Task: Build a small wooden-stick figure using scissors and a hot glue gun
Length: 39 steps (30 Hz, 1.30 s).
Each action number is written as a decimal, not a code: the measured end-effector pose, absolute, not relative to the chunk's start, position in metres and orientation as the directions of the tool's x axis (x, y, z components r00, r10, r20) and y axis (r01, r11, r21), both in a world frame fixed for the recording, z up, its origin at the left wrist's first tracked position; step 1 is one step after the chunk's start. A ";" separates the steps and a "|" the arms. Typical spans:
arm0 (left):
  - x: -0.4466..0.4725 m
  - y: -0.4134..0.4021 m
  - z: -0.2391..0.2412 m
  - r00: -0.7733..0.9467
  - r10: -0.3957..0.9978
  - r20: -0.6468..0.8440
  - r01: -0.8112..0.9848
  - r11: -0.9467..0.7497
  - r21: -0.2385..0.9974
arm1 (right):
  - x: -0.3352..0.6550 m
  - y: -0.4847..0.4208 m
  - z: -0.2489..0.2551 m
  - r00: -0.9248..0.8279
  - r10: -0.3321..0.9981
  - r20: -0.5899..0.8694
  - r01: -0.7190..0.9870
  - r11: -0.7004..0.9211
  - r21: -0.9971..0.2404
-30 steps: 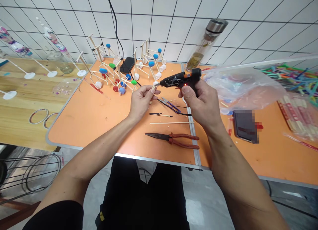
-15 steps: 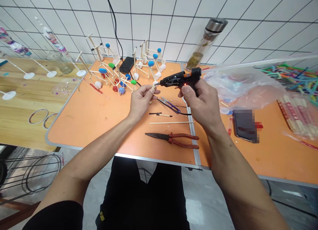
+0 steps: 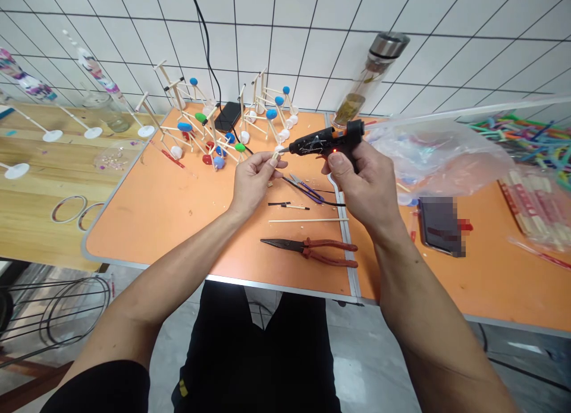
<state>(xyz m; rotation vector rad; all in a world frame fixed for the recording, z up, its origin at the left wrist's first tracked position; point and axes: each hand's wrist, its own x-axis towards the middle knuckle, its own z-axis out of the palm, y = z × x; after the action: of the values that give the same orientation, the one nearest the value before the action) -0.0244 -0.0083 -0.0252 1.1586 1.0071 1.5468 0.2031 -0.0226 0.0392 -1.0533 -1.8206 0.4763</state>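
My right hand is wrapped round a black hot glue gun with a red light lit on it. Its nozzle points left, at the fingertips of my left hand. Those fingers pinch a short pale wooden stick, mostly hidden by them. Whether nozzle and stick touch, I cannot tell. Below the hands lie thread snips, short stick pieces, a longer thin stick and red-handled long-nose pliers. Behind my left hand stand small stick models with blue, green, red and white round pieces.
A glass bottle stands by the tiled wall. One phone lies among the models, another phone to the right. Plastic bags, pipe cleaners and bundled sticks fill the right side. A black cord hangs at the back.
The glue gun in my right hand has shifted very slightly to the right. My left hand keeps its place with the stick.
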 end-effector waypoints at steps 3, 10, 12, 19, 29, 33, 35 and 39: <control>-0.025 -0.008 -0.025 -0.134 0.968 0.214 -0.185 -0.237 0.954 | 0.203 -0.022 0.039 -0.182 0.827 0.532 0.455 0.550 -0.700; -0.026 -0.009 -0.027 -0.124 0.959 0.256 -0.192 -0.276 0.942 | 0.203 -0.022 0.039 -0.180 0.831 0.527 0.453 0.545 -0.705; -0.027 -0.009 -0.028 -0.127 0.960 0.251 -0.189 -0.272 0.944 | 0.203 -0.023 0.040 -0.181 0.833 0.523 0.456 0.542 -0.706; -0.027 -0.009 -0.026 -0.123 0.961 0.246 -0.200 -0.267 0.943 | 0.202 -0.023 0.040 -0.176 0.833 0.525 0.467 0.540 -0.700; -0.024 -0.011 -0.021 -0.138 0.970 0.199 -0.179 -0.222 0.958 | 0.201 -0.024 0.040 -0.172 0.826 0.537 0.469 0.548 -0.692; -0.025 -0.011 -0.022 -0.137 0.968 0.210 -0.170 -0.232 0.958 | 0.201 -0.024 0.041 -0.176 0.832 0.527 0.471 0.541 -0.697; -0.026 -0.011 -0.023 -0.136 0.968 0.211 -0.173 -0.233 0.957 | 0.202 -0.024 0.041 -0.181 0.832 0.524 0.473 0.541 -0.696; -0.025 -0.010 -0.023 -0.134 0.967 0.219 -0.182 -0.241 0.953 | 0.202 -0.023 0.040 -0.185 0.823 0.537 0.470 0.554 -0.687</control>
<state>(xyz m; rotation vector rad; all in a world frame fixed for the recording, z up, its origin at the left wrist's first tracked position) -0.0253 -0.0103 -0.0227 1.1685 1.0195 1.5511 0.2022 -0.0228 0.0396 -1.0615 -1.8303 0.4607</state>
